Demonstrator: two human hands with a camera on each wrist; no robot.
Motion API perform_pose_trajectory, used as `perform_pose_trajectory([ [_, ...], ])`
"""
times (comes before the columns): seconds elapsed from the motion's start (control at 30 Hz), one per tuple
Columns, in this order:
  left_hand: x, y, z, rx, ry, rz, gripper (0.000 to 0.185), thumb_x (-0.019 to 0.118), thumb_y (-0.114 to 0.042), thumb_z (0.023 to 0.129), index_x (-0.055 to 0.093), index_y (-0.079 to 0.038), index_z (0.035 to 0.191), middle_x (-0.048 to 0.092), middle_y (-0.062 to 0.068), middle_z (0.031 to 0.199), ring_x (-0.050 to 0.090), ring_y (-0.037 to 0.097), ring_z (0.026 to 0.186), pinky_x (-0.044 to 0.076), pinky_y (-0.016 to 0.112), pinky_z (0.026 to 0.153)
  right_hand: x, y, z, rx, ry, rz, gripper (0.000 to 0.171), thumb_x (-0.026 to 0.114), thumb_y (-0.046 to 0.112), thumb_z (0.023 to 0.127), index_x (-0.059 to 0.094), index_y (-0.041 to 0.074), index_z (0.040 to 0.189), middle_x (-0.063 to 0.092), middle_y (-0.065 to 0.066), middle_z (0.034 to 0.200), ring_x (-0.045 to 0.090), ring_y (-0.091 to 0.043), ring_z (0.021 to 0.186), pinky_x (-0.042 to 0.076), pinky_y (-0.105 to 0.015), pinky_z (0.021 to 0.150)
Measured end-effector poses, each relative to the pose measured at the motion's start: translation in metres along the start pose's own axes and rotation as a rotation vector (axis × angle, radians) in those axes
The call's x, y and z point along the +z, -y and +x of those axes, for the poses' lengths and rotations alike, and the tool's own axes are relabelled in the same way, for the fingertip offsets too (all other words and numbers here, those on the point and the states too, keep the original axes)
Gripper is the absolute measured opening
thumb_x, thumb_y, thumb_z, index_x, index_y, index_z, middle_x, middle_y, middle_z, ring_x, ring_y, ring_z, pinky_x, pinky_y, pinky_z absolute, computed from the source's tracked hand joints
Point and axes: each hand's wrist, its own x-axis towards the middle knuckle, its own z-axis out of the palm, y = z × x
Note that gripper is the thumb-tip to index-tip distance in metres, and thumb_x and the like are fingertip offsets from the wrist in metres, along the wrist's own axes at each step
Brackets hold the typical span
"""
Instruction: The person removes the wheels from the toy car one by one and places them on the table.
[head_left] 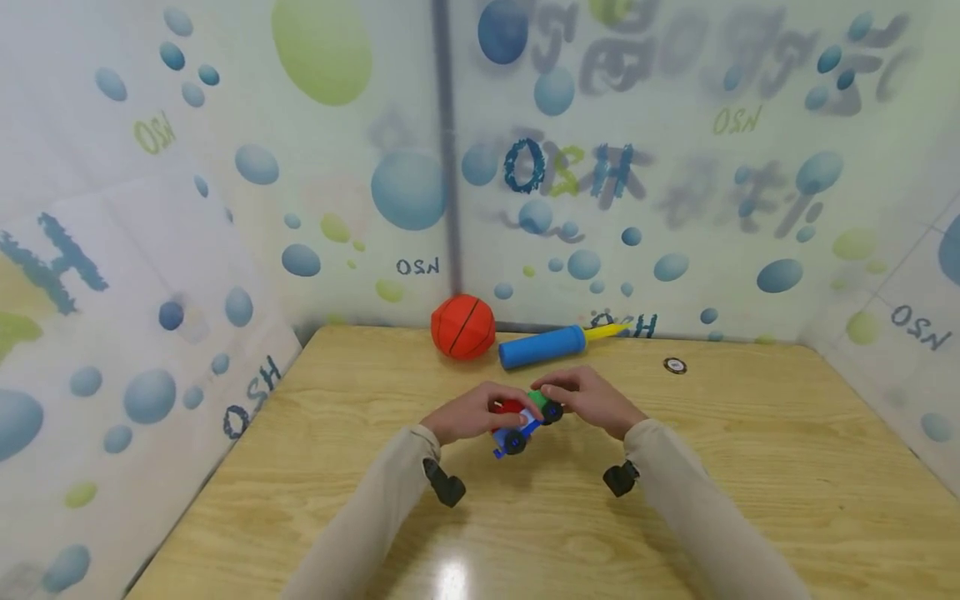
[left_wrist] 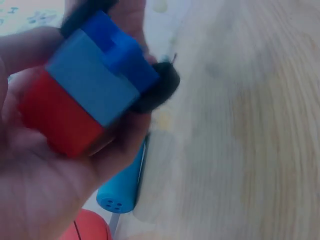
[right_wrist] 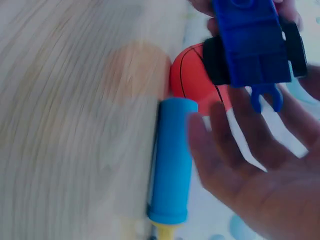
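A toy car (head_left: 514, 442) of red, light blue, dark blue and green blocks with black wheels is held above the wooden table. My left hand (head_left: 480, 412) grips its red and light blue end, thumb and fingers around the blocks. In the left wrist view the block end of the toy car (left_wrist: 92, 75) faces the camera. At the green end is my right hand (head_left: 596, 402), its fingers loosely spread. The right wrist view shows the dark blue chassis (right_wrist: 252, 45) with a hook, and spread fingers behind it; whether they touch it I cannot tell.
Against the back wall sit a red ball (head_left: 463, 327) with black lines and a blue hand pump (head_left: 542, 347) with a yellow nozzle. A small round chip (head_left: 675, 365) lies at the back right. Patterned walls enclose the table (head_left: 750, 467) at back and sides.
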Motion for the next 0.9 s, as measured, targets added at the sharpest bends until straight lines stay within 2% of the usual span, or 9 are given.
perform_pose_trajectory([
  [0.1, 0.001, 0.001, -0.002, 0.005, -0.042, -0.024, 0.019, 0.059, -0.018, 0.101, 0.071, -0.014, 0.115, 0.075, 0.007, 0.106, 0.067, 0.012, 0.089, 0.053, 0.027, 0.072, 0.004, -0.001, -0.008, -0.076, -0.165, -0.073, 0.031, 0.056, 0.024, 0.104, 0.068, 0.011, 0.128, 0.069, -0.013, 0.128, 0.064, -0.028, 0.115, 0.055, -0.049, 0.095],
  [0.2, 0.002, 0.004, -0.002, 0.008, -0.093, -0.046, 0.018, 0.060, -0.016, 0.100, 0.071, -0.012, 0.113, 0.077, 0.010, 0.105, 0.069, 0.012, 0.088, 0.054, 0.027, 0.069, 0.011, -0.003, -0.015, -0.155, -0.322, -0.120, 0.024, 0.062, 0.020, 0.100, 0.071, 0.013, 0.120, 0.072, -0.010, 0.112, 0.066, -0.021, 0.101, 0.058, -0.039, 0.086],
  [0.3, 0.004, 0.007, -0.002, 0.001, -0.154, -0.075, 0.016, 0.065, -0.018, 0.098, 0.073, -0.012, 0.110, 0.078, 0.010, 0.102, 0.070, 0.011, 0.085, 0.052, 0.025, 0.065, 0.017, -0.005, -0.018, -0.220, -0.418, -0.121, 0.018, 0.068, 0.016, 0.096, 0.074, 0.012, 0.112, 0.072, -0.008, 0.094, 0.065, -0.012, 0.082, 0.057, -0.027, 0.072],
  [0.37, 0.006, 0.009, -0.002, 0.000, -0.191, -0.100, 0.015, 0.069, -0.020, 0.096, 0.074, -0.012, 0.108, 0.078, 0.010, 0.098, 0.071, 0.011, 0.083, 0.051, 0.024, 0.062, 0.021, -0.007, -0.019, -0.254, -0.447, -0.099, 0.017, 0.070, 0.014, 0.094, 0.074, 0.011, 0.110, 0.072, -0.008, 0.086, 0.064, -0.011, 0.072, 0.055, -0.024, 0.066],
  [0.5, 0.010, 0.013, 0.000, 0.006, -0.238, -0.123, 0.016, 0.074, -0.023, 0.092, 0.075, -0.013, 0.104, 0.079, 0.010, 0.093, 0.072, 0.009, 0.078, 0.049, 0.023, 0.058, 0.029, -0.010, -0.019, -0.269, -0.432, -0.020, 0.024, 0.072, 0.014, 0.092, 0.071, 0.008, 0.115, 0.071, -0.009, 0.080, 0.065, -0.020, 0.063, 0.055, -0.026, 0.059],
  [0.63, 0.013, 0.013, 0.000, 0.009, -0.276, -0.114, 0.014, 0.074, -0.022, 0.091, 0.076, -0.013, 0.102, 0.077, 0.011, 0.095, 0.066, 0.008, 0.069, 0.049, 0.027, 0.055, 0.034, -0.013, -0.019, -0.254, -0.373, 0.066, 0.026, 0.073, 0.014, 0.092, 0.064, 0.006, 0.115, 0.069, -0.013, 0.082, 0.066, -0.023, 0.060, 0.058, -0.038, 0.059],
  [0.7, 0.014, 0.012, 0.000, 0.006, -0.281, -0.111, 0.014, 0.075, -0.021, 0.091, 0.076, -0.012, 0.102, 0.077, 0.012, 0.096, 0.063, 0.009, 0.067, 0.050, 0.027, 0.055, 0.036, -0.013, -0.018, -0.252, -0.332, 0.118, 0.025, 0.072, 0.013, 0.093, 0.060, 0.006, 0.113, 0.067, -0.020, 0.084, 0.065, -0.021, 0.058, 0.059, -0.041, 0.060],
  [0.9, 0.018, 0.011, 0.002, -0.005, -0.251, -0.156, 0.015, 0.077, -0.015, 0.089, 0.077, -0.006, 0.100, 0.078, 0.014, 0.100, 0.073, 0.011, 0.080, 0.056, 0.024, 0.067, 0.037, -0.015, -0.016, -0.187, -0.204, 0.253, 0.022, 0.067, 0.012, 0.096, 0.058, 0.003, 0.114, 0.062, -0.038, 0.087, 0.058, -0.027, 0.049, 0.056, -0.038, 0.053],
])
